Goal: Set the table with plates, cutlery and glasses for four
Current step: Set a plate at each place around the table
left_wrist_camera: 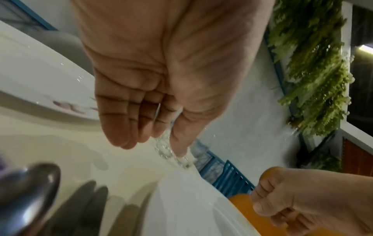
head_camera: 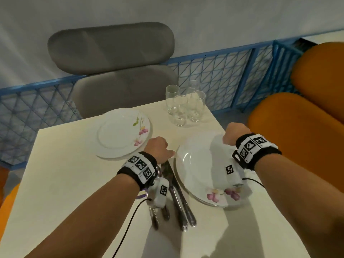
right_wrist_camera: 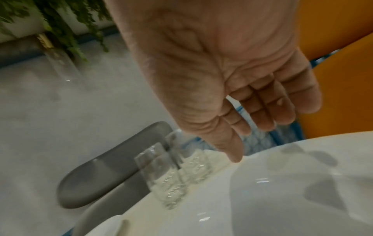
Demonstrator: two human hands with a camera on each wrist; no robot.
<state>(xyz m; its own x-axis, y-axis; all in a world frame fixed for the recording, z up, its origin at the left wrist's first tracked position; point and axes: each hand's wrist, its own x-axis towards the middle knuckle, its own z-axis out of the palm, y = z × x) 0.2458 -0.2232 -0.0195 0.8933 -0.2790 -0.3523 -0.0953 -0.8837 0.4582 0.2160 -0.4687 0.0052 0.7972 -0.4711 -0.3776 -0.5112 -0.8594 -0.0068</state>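
Note:
On the cream table (head_camera: 74,183), a white flowered plate (head_camera: 122,133) lies at the far side before the grey chair. A second flowered plate (head_camera: 202,170) lies near the right edge, with another rim showing under it. Knives, forks and spoons (head_camera: 176,198) lie in a loose pile left of it; a spoon bowl (left_wrist_camera: 30,191) shows close up. Several clear glasses (head_camera: 184,107) stand bunched at the far right corner. My left hand (head_camera: 160,148) hovers over the cutlery tips, fingers relaxed, holding nothing (left_wrist_camera: 151,146). My right hand (head_camera: 235,134) hangs above the near plate's far rim, empty (right_wrist_camera: 252,142).
A grey padded chair (head_camera: 119,71) stands at the table's far side and orange chairs (head_camera: 297,127) at the right. A blue mesh fence (head_camera: 223,75) runs behind. Wrist-band cables trail over the table near the cutlery.

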